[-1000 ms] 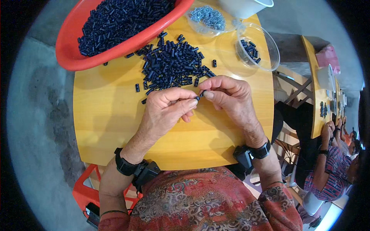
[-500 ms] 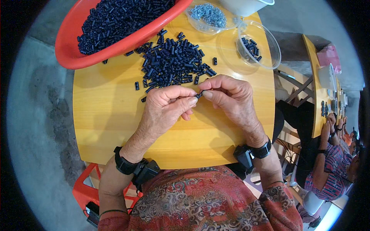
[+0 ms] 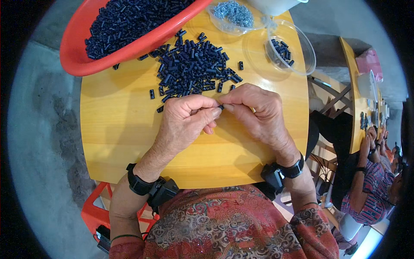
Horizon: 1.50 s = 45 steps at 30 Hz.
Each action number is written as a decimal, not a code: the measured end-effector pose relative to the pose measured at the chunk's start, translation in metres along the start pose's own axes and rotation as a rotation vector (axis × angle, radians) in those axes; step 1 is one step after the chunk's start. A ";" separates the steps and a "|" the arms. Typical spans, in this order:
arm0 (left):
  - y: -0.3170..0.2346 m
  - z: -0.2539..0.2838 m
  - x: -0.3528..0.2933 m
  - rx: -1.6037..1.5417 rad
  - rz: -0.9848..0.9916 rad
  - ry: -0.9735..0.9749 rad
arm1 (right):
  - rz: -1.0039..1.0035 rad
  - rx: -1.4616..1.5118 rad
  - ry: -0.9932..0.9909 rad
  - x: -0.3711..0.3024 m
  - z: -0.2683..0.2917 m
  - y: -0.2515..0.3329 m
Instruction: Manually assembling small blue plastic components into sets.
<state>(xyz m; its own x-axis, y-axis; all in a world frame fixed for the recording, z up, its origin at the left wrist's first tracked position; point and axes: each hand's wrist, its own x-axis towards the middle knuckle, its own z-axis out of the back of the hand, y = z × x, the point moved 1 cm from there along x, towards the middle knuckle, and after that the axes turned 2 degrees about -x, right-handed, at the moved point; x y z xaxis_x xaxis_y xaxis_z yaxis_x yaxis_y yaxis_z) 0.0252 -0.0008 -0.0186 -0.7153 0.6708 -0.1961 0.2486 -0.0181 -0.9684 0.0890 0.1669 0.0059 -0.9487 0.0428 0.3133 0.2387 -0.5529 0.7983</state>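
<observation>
My left hand (image 3: 183,118) pinches a small dark tubular plastic piece (image 3: 221,107) between thumb and forefinger, above the middle of the table. Thumb and forefinger of my right hand (image 3: 261,114) are pressed together right at the piece's end; whatever they grip is too small or hidden to make out. Just beyond both hands lies a loose pile of similar dark tubular pieces (image 3: 194,64), some with visible holes. A few single ones lie scattered at the pile's edges.
A red basin (image 3: 71,56) full of dark pieces stands at the far left. At the far right are a clear bowl of small shiny metal parts (image 3: 233,15), a clear bowl (image 3: 311,60) with some dark pieces, and a white container (image 3: 276,6). People sit at another table (image 3: 354,116), right.
My right hand has shifted slightly, with its fingers curled more and its fingertips drawn closer over the piece's end. My left hand keeps its hold almost unmoved.
</observation>
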 end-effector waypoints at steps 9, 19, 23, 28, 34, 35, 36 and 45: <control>0.002 0.000 0.001 0.039 0.000 0.002 | -0.116 0.079 0.057 -0.002 -0.005 -0.005; -0.005 0.004 0.001 -0.103 0.052 -0.014 | -0.214 0.238 0.019 -0.004 -0.003 -0.002; -0.005 0.006 0.001 -0.133 0.070 -0.029 | -0.375 0.403 0.020 -0.005 0.001 -0.004; -0.005 0.005 0.001 -0.151 0.077 -0.033 | -0.043 0.002 -0.012 -0.004 0.002 -0.003; -0.004 0.004 0.001 -0.104 0.072 -0.021 | 0.098 0.001 -0.037 -0.006 -0.004 -0.002; -0.003 0.003 0.001 -0.088 0.075 -0.012 | 0.096 0.000 -0.040 -0.007 -0.005 -0.001; -0.002 0.003 0.001 -0.086 0.075 -0.011 | 0.098 -0.021 -0.024 -0.007 -0.005 -0.002; -0.008 0.006 0.004 -0.118 0.144 0.031 | 0.114 -0.026 0.022 -0.005 -0.001 -0.002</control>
<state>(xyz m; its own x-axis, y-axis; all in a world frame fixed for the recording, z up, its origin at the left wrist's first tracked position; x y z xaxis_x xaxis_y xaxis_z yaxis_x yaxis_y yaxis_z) 0.0168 -0.0025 -0.0120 -0.6465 0.6902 -0.3252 0.4234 -0.0301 -0.9055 0.0926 0.1665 0.0022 -0.9201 -0.0393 0.3897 0.3398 -0.5747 0.7445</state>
